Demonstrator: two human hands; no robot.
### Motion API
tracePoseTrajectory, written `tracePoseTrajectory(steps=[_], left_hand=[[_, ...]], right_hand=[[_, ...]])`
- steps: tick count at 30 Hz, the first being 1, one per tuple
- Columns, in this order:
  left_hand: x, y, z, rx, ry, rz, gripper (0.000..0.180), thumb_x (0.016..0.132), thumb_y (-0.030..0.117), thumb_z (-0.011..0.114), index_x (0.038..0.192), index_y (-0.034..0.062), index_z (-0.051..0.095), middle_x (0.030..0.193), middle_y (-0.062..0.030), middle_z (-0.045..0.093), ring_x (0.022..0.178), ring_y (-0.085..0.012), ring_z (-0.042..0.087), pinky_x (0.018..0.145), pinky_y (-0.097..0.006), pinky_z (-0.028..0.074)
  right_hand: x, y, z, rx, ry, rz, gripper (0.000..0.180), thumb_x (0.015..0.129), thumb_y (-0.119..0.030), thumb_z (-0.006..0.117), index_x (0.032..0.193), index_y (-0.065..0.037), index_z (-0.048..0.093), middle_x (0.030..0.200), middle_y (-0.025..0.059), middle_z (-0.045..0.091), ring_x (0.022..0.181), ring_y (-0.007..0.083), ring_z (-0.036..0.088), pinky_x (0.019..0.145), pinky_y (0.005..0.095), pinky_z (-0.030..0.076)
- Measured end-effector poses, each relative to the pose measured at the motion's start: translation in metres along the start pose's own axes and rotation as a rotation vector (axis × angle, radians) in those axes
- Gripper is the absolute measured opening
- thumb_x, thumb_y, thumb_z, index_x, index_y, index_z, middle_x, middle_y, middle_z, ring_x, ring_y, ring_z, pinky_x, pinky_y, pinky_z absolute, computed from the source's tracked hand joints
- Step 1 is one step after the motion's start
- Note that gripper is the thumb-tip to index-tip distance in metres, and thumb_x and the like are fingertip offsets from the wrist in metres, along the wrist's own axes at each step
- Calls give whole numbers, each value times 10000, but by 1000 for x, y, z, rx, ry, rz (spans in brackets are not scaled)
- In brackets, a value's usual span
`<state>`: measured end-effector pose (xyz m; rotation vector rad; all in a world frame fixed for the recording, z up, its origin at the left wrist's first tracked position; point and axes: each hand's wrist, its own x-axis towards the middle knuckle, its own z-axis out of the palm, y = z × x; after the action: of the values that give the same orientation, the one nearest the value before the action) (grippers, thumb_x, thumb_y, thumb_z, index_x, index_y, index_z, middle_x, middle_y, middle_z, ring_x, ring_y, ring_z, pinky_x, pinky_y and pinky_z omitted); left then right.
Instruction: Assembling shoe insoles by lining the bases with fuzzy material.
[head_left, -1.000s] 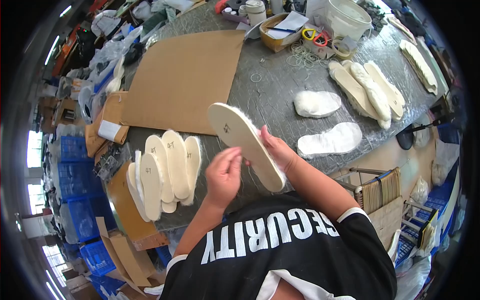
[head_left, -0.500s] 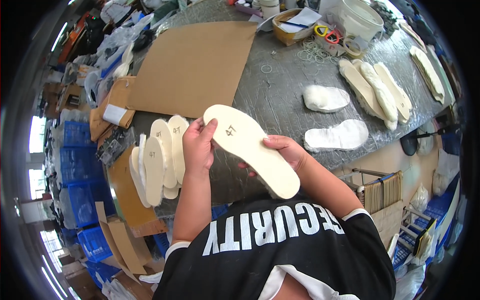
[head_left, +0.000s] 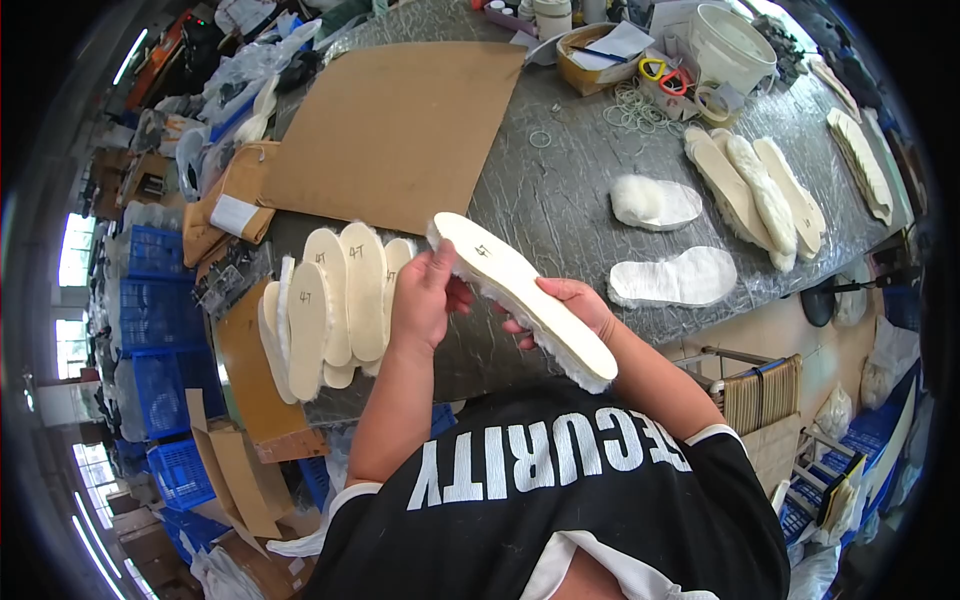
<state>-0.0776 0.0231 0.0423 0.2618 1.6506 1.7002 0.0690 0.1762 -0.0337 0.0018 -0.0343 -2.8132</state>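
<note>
A cream insole [head_left: 530, 290] with a white fluffy underside is held up over the table's near edge, tilted so its furry side edge shows. My left hand [head_left: 430, 295] pinches its upper end, thumb on the smooth marked face. My right hand [head_left: 575, 310] grips it near the middle of its right side, thumb on top and fingers beneath. Left of my left hand lies an overlapping group of similar insoles [head_left: 345, 295], smooth marked faces up. To the right, a single white fleecy insole [head_left: 672, 278] lies fluffy side up, with another insole bearing a fur tuft [head_left: 650, 202] beyond it.
A large brown cardboard sheet [head_left: 390, 130] covers the table's far left. More insoles [head_left: 755, 195] are piled at the right. At the back stand a white bucket [head_left: 730, 50], scissors [head_left: 665, 75] and rubber bands [head_left: 640, 108]. A folding chair [head_left: 760, 390] is beyond the near right edge.
The held insole has tilted, showing more of its fluffy side, and shifted slightly right. My left hand has moved right, uncovering another insole in the left group.
</note>
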Motion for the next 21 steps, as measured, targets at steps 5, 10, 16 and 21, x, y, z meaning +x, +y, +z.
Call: tracePoseTrajectory(steps=[5, 10, 16, 21], left_hand=[[-16, 5, 16, 158, -62, -59, 422, 908, 425, 618, 838, 9, 630, 702, -51, 633, 520, -80, 546, 453, -208, 433], [-18, -2, 19, 251, -38, 6, 383, 937, 367, 579, 824, 5, 630, 673, -62, 634, 499, -86, 544, 455, -211, 433], [-15, -4, 14, 303, -29, -16, 390, 972, 317, 497, 801, -10, 625, 654, -66, 623, 499, -90, 543, 455, -223, 433], [-4, -17, 12, 271, 51, 40, 397, 978, 306, 480, 806, -20, 628, 641, -56, 607, 489, -86, 517, 453, -223, 427]], right_hand=[[0, 2, -9, 4, -29, 10, 538, 973, -295, 410, 1400, 26, 347, 1276, 219, 522, 1099, 354, 585, 906, 486, 504], [-1, 7, -11, 90, -19, 60, 536, 971, -279, 397, 1402, 34, 341, 1314, 221, 503, 1095, 351, 587, 937, 489, 485], [-6, 7, -7, -111, 75, -5, 555, 958, -283, 411, 1400, 44, 336, 1322, 219, 497, 1093, 355, 585, 940, 485, 481], [-2, 10, -4, -13, 84, 45, 554, 957, -286, 403, 1394, 48, 338, 1289, 236, 505, 1064, 348, 597, 903, 475, 508]])
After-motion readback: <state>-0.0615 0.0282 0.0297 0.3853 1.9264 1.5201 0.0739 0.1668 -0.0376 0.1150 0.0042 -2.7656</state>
